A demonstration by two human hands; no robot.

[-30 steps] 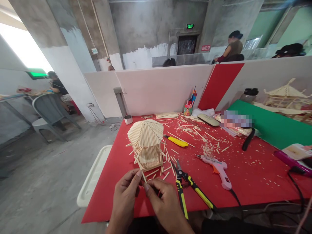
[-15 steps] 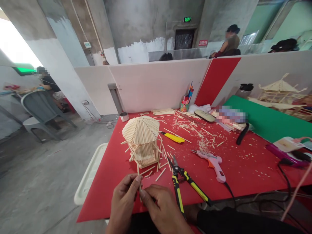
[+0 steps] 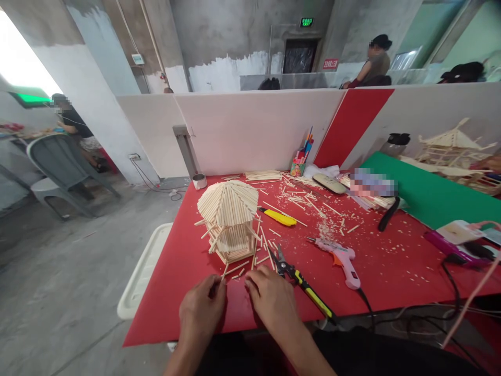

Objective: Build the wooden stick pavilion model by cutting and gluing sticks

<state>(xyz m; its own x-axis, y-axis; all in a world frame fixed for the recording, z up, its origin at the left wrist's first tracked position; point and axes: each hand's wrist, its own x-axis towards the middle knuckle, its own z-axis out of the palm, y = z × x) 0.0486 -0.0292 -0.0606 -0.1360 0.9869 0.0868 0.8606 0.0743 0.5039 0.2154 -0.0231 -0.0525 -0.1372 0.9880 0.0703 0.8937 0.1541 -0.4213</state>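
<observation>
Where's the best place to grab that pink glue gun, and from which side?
Probably the handle, taken from the near side by the right hand: the pink glue gun lies on its side, handle slanting toward the near edge, nozzle pointing left.

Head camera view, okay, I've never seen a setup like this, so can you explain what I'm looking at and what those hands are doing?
There is no machine at work here, just a person's two bare hands. Every picture comes from one camera worn on that person's head, looking forward and down.

The left hand seems to pinch a thin wooden stick. The right hand is beside it, fingers curled; I can't tell whether it holds anything.

Just beyond them, on the red table, stands a small stick house. To its right lie a yellow knife, shears and a pink glue gun, with shavings scattered about. A pen cup stands toward the back.
</observation>
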